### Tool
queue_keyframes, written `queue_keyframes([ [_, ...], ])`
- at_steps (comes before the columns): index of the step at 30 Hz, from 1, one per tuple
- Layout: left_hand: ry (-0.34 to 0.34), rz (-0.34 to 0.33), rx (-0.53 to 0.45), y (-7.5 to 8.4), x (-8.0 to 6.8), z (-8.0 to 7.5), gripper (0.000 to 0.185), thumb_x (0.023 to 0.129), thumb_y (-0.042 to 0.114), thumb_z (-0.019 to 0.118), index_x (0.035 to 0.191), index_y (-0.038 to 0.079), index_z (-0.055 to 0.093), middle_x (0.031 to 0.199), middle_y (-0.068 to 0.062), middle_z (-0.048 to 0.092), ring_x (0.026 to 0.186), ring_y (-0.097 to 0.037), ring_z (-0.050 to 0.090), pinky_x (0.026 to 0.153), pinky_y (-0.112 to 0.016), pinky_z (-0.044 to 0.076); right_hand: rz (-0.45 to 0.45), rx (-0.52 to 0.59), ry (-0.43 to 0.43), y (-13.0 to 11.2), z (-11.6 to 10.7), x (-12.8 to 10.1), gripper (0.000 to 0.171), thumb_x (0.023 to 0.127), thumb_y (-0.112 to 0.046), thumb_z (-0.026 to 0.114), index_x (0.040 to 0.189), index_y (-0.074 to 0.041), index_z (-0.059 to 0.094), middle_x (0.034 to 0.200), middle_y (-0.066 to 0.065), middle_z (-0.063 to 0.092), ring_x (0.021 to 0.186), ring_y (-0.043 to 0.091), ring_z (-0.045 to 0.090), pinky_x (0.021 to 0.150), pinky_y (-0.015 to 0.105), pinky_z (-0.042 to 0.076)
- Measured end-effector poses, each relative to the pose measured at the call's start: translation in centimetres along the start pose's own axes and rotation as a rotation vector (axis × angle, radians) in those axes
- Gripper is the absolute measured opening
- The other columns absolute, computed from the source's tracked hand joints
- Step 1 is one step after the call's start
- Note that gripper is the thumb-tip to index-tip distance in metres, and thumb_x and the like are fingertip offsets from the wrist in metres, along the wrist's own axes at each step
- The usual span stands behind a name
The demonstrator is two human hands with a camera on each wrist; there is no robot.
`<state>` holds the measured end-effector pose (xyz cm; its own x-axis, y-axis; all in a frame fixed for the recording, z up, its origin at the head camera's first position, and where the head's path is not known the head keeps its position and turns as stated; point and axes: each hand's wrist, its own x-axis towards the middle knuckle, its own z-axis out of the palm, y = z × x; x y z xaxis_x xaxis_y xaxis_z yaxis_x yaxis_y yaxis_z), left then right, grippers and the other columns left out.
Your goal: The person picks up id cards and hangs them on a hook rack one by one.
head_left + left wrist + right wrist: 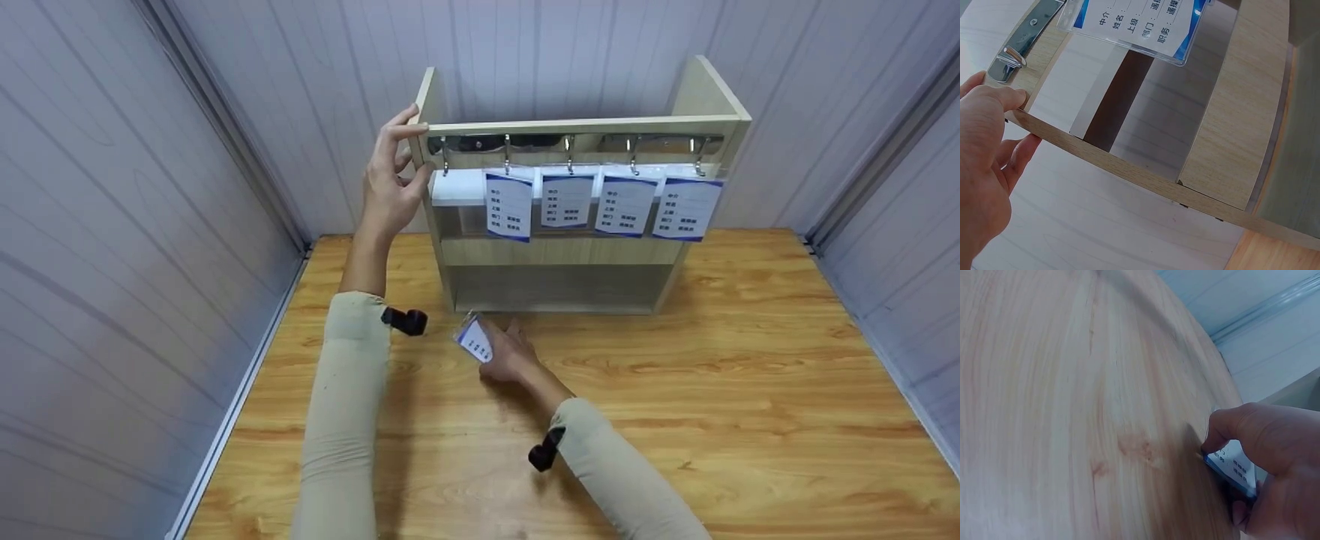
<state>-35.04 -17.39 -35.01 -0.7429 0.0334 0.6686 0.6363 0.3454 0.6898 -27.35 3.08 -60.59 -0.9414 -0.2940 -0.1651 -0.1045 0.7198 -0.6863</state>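
Wooden rack (577, 127) is steadied at its top left corner by the left hand (390, 184), fingers curled over the edge. Badge card (475, 341) is pinched by the right hand (510, 352) low over the table (750, 390); it should be lifted flat towards the free hook (445, 154)

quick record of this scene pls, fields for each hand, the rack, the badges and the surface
left hand: grips the top left corner of the wooden rack
right hand: pinches a loose badge card low over the table
hooks: five, leftmost hook bare
hanging badges: four
surface: wooden table
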Motion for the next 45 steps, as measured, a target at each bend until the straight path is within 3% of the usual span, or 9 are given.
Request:
queue_keyframes([
  [5, 0.004, 0.011, 0.001, -0.1, 0.0, -0.1, 0.046, 0.099, -0.008, 0.067, 0.143, 0.004, 0.063, 0.177, -0.011, 0.050, 0.164, -0.027, 0.049, 0.120, -0.055, 0.060, -0.017, 0.026, 0.003, 0.2, 0.2, -0.1, 0.109, 0.079, -0.003, 0.083, 0.176, -0.023, 0.038, 0.166, 0.041, 0.038, 0.152, 0.057, 0.046, 0.130, 0.071, 0.042],
  [9, 0.008, 0.013, -0.001, -0.1, 0.0, -0.2, 0.046, 0.099, -0.008, 0.065, 0.144, 0.004, 0.063, 0.177, -0.011, 0.049, 0.164, -0.028, 0.050, 0.115, -0.056, 0.063, -0.024, 0.053, 0.023, -0.2, 0.0, -0.5, 0.107, 0.080, -0.002, 0.083, 0.176, -0.023, 0.040, 0.168, 0.043, 0.035, 0.151, 0.058, 0.047, 0.130, 0.071, 0.042],
  [17, -0.003, 0.001, -0.002, 0.1, 0.0, 0.0, 0.045, 0.101, -0.006, 0.067, 0.144, 0.004, 0.063, 0.177, -0.010, 0.049, 0.162, -0.026, 0.052, 0.111, -0.055, 0.065, -0.079, 0.034, 0.034, -1.7, -1.8, -1.9, 0.095, 0.086, -0.005, 0.084, 0.172, -0.015, 0.045, 0.149, 0.037, 0.054, 0.133, 0.048, 0.056, 0.114, 0.065, 0.056],
  [24, -0.001, -0.004, -0.019, 0.1, 0.1, -0.1, 0.046, 0.100, -0.007, 0.066, 0.144, 0.003, 0.062, 0.177, -0.011, 0.048, 0.159, -0.033, 0.057, 0.098, -0.054, 0.071, -0.177, -0.020, 0.083, 2.1, 0.0, 1.2, 0.096, 0.088, -0.013, 0.087, 0.172, -0.028, 0.044, 0.145, 0.028, 0.054, 0.122, 0.035, 0.060, 0.103, 0.051, 0.061],
  [27, -0.001, -0.005, -0.019, 0.2, 0.1, -0.1, 0.046, 0.100, -0.008, 0.067, 0.144, 0.003, 0.062, 0.177, -0.011, 0.049, 0.159, -0.032, 0.057, 0.105, -0.055, 0.068, -0.195, 0.002, 0.096, 2.7, 0.1, 1.4, 0.095, 0.087, -0.015, 0.089, 0.171, -0.030, 0.047, 0.147, 0.026, 0.054, 0.124, 0.034, 0.061, 0.106, 0.052, 0.061],
  [34, -0.003, 0.004, 0.004, 0.2, 0.1, -0.2, 0.045, 0.099, -0.006, 0.068, 0.143, 0.005, 0.065, 0.175, -0.009, 0.052, 0.161, -0.027, 0.055, 0.110, -0.052, 0.066, -0.154, 0.100, 0.104, -1.0, -2.8, -3.6, 0.087, 0.092, -0.006, 0.084, 0.169, -0.023, 0.049, 0.147, 0.029, 0.050, 0.117, 0.036, 0.063, 0.101, 0.051, 0.063],
  [37, -0.007, 0.008, 0.011, 0.2, 0.2, -0.3, 0.044, 0.099, -0.005, 0.069, 0.142, 0.004, 0.065, 0.175, -0.009, 0.052, 0.160, -0.027, 0.055, 0.113, -0.053, 0.064, -0.157, 0.097, 0.134, -0.6, -2.9, -3.8, 0.088, 0.091, -0.005, 0.083, 0.169, -0.025, 0.048, 0.147, 0.028, 0.050, 0.114, 0.034, 0.063, 0.094, 0.045, 0.064],
  [42, -0.019, 0.022, 0.024, 0.1, 0.4, -0.5, 0.045, 0.099, -0.004, 0.070, 0.143, 0.004, 0.064, 0.175, -0.011, 0.052, 0.160, -0.025, 0.055, 0.114, -0.053, 0.064, -0.182, 0.133, 0.167, -0.3, -3.2, -4.1, 0.095, 0.088, -0.002, 0.080, 0.171, -0.032, 0.045, 0.140, 0.026, 0.052, 0.104, 0.033, 0.064, 0.071, 0.035, 0.066],
  [45, -0.031, 0.029, 0.020, 0.1, 0.4, -0.6, 0.046, 0.099, -0.005, 0.070, 0.145, 0.003, 0.064, 0.175, -0.013, 0.051, 0.161, -0.025, 0.053, 0.115, -0.055, 0.063, -0.220, 0.142, 0.194, -0.1, -3.3, -4.4, 0.094, 0.088, -0.002, 0.079, 0.171, -0.030, 0.044, 0.133, 0.025, 0.053, 0.099, 0.029, 0.063, 0.069, 0.032, 0.064],
])
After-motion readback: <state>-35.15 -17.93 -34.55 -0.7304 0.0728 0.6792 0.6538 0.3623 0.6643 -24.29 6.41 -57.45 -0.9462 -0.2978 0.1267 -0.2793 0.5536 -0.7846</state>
